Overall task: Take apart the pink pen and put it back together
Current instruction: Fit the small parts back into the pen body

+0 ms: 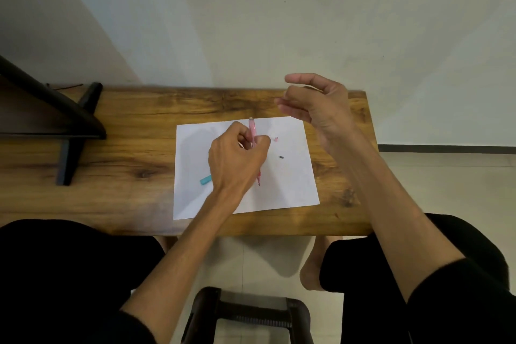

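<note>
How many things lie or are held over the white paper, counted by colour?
Pink: 2, the pink pen in the left hand and a small pink piece
Teal: 1, teal piece
Dark: 1, small dark piece
Total: 4

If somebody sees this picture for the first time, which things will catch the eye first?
First the left hand, gripping the pink pen over the white paper in the middle of the wooden table. Next the right hand, raised and half curled above the table's far right corner. Then the small parts on the paper: a pink piece, a dark piece and a teal cap.
</note>
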